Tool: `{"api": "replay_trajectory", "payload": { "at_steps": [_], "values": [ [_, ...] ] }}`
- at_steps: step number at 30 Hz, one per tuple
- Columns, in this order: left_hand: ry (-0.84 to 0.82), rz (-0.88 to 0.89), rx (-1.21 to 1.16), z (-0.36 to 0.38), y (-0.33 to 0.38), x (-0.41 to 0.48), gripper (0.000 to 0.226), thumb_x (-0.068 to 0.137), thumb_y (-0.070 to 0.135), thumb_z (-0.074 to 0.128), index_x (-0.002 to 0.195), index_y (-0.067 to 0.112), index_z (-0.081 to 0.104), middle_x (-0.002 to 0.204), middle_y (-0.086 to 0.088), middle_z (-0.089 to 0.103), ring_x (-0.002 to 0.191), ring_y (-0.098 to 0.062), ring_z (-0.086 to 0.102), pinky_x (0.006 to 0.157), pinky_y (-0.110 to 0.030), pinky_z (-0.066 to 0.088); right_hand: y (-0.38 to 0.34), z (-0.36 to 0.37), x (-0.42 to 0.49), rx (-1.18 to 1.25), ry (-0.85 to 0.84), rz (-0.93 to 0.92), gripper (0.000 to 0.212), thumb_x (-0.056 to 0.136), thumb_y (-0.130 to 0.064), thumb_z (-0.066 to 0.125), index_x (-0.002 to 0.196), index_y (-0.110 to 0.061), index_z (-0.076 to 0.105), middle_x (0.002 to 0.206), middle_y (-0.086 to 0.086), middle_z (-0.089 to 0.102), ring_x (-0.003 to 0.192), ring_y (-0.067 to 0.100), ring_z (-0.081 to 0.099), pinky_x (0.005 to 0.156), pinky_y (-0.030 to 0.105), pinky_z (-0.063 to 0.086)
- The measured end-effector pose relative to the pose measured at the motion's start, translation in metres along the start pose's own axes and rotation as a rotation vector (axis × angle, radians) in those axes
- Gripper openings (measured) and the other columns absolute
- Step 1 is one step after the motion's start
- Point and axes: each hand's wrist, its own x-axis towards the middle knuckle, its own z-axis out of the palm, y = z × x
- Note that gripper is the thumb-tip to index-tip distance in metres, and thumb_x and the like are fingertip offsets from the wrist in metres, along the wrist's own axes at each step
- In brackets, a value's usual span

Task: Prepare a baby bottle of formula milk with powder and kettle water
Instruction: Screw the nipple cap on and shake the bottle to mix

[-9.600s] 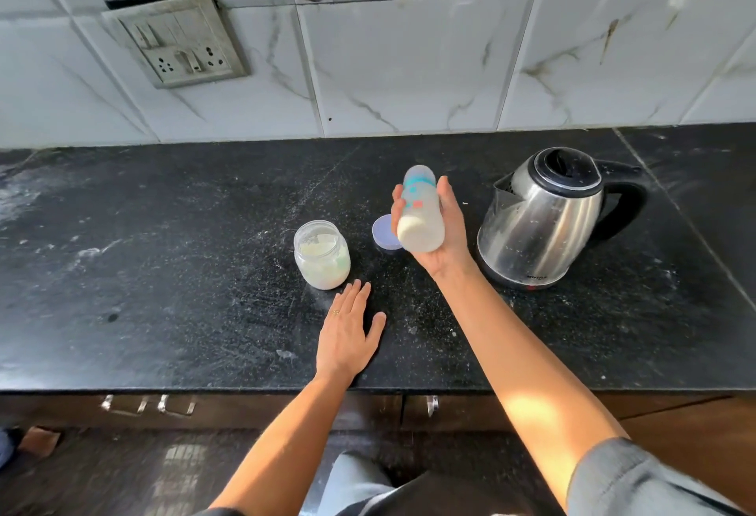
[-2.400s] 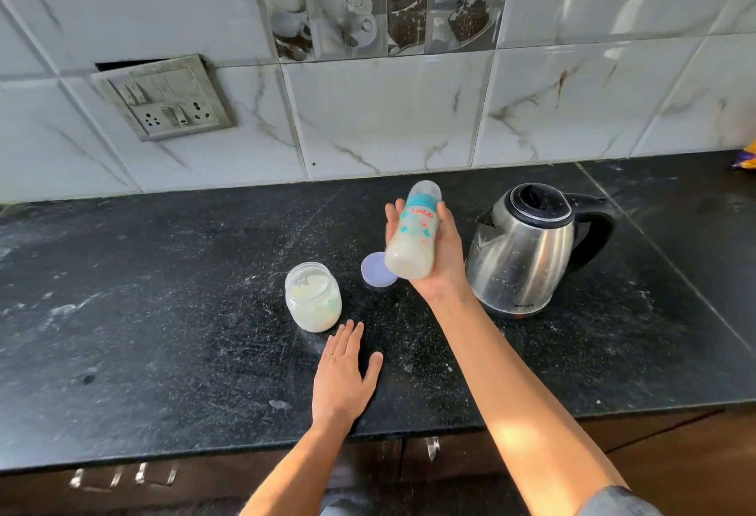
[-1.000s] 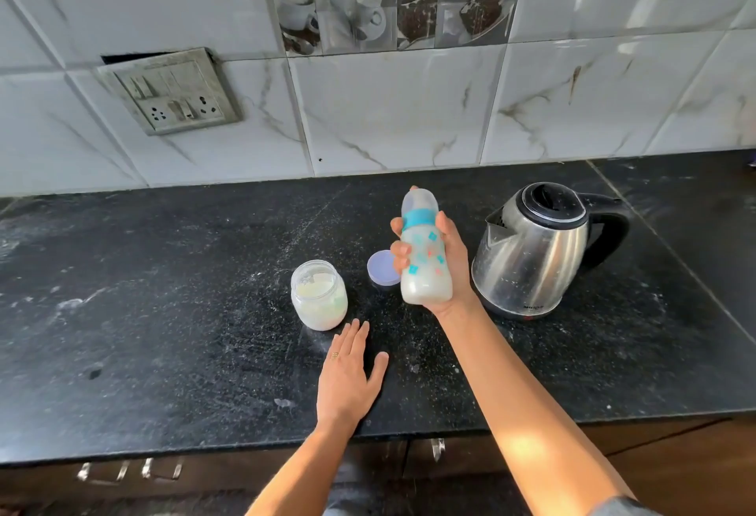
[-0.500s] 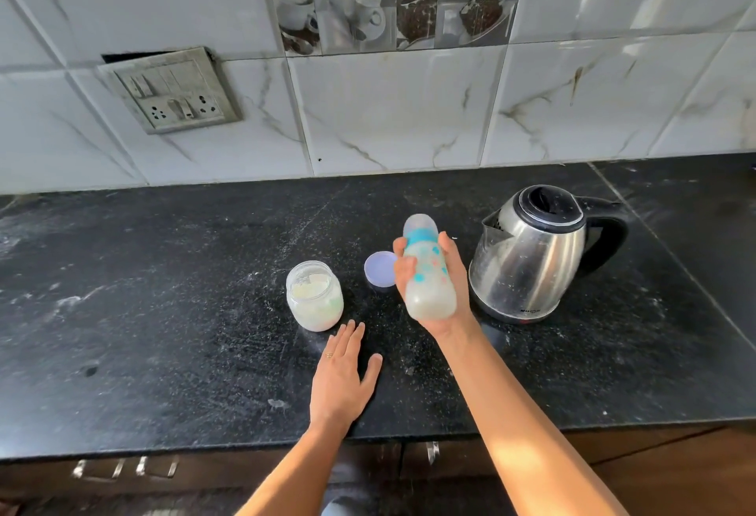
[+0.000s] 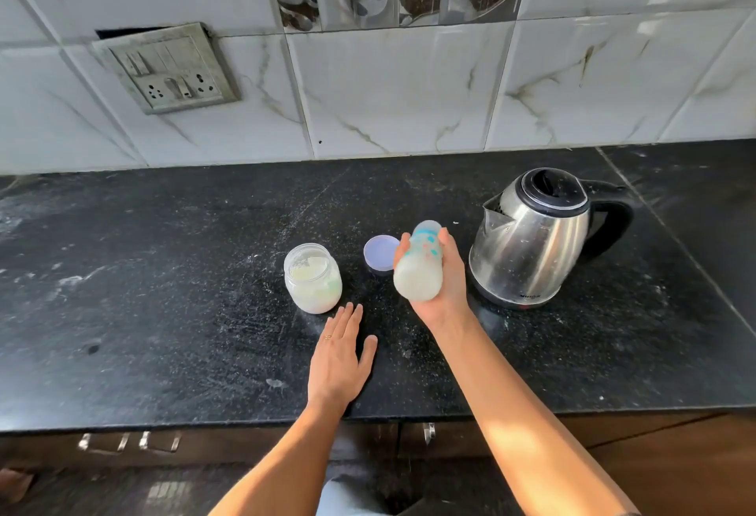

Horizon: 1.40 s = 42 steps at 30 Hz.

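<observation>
My right hand (image 5: 444,290) grips a capped baby bottle (image 5: 418,270) full of white milk, held above the counter and tilted with its top pointing away from me. My left hand (image 5: 337,364) lies flat on the black counter (image 5: 163,311), fingers apart, holding nothing. Just beyond its fingertips stands an open glass jar of pale formula powder (image 5: 313,277). The jar's lilac lid (image 5: 380,253) lies upturned behind the bottle. A steel kettle (image 5: 536,241) with a black handle stands to the right of my right hand.
White marble-look wall tiles rise behind the counter, with a switch and socket plate (image 5: 167,67) at the upper left. Powder dust speckles the worktop. Dark drawers with metal handles (image 5: 129,442) sit below the front edge.
The bottle has tipped in my right hand from near upright to leaning away, its base now toward me, after several swings. My left hand has stayed flat on the counter.
</observation>
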Motion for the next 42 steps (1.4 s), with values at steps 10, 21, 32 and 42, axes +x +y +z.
{"api": "replay_trajectory", "payload": {
  "at_steps": [10, 21, 32, 42],
  "values": [
    [-0.041, 0.012, 0.058, 0.003, -0.001, 0.001, 0.062, 0.099, 0.048, 0.028, 0.152, 0.018, 0.019, 0.159, 0.001, 0.016, 0.141, 0.000, -0.004, 0.112, -0.015, -0.013, -0.001, 0.000, 0.001, 0.056, 0.021, 0.027, 0.048, 0.076, -0.033, 0.068, 0.113, -0.008, 0.051, 0.095, 0.010, 0.060, 0.066, 0.021, 0.066, 0.061, 0.028, 0.059],
    [-0.067, 0.015, 0.098, 0.002, -0.003, 0.003, 0.065, 0.100, 0.048, 0.025, 0.152, 0.012, 0.011, 0.159, -0.001, 0.008, 0.141, -0.002, -0.010, 0.110, -0.015, -0.017, -0.006, 0.007, -0.001, -0.069, -0.155, 0.126, 0.055, 0.066, -0.026, 0.079, 0.109, -0.005, 0.052, 0.096, 0.009, 0.058, 0.061, 0.022, 0.064, 0.058, 0.027, 0.057],
    [-0.068, 0.004, 0.076, 0.001, -0.002, 0.003, 0.066, 0.099, 0.048, 0.029, 0.152, 0.013, 0.012, 0.159, 0.001, 0.010, 0.140, 0.000, -0.008, 0.111, -0.015, -0.015, 0.001, 0.001, -0.005, -0.017, -0.267, 0.159, 0.045, 0.076, -0.026, 0.074, 0.109, -0.002, 0.055, 0.096, 0.013, 0.058, 0.062, 0.024, 0.061, 0.057, 0.030, 0.056],
    [-0.070, 0.001, 0.067, 0.000, -0.002, 0.003, 0.065, 0.099, 0.049, 0.029, 0.152, 0.014, 0.013, 0.159, 0.002, 0.011, 0.139, 0.002, -0.008, 0.111, -0.014, -0.014, -0.001, 0.014, -0.004, -0.099, -0.289, 0.097, 0.044, 0.075, -0.026, 0.074, 0.106, 0.001, 0.056, 0.093, 0.014, 0.058, 0.060, 0.023, 0.060, 0.053, 0.030, 0.055]
  ]
}}
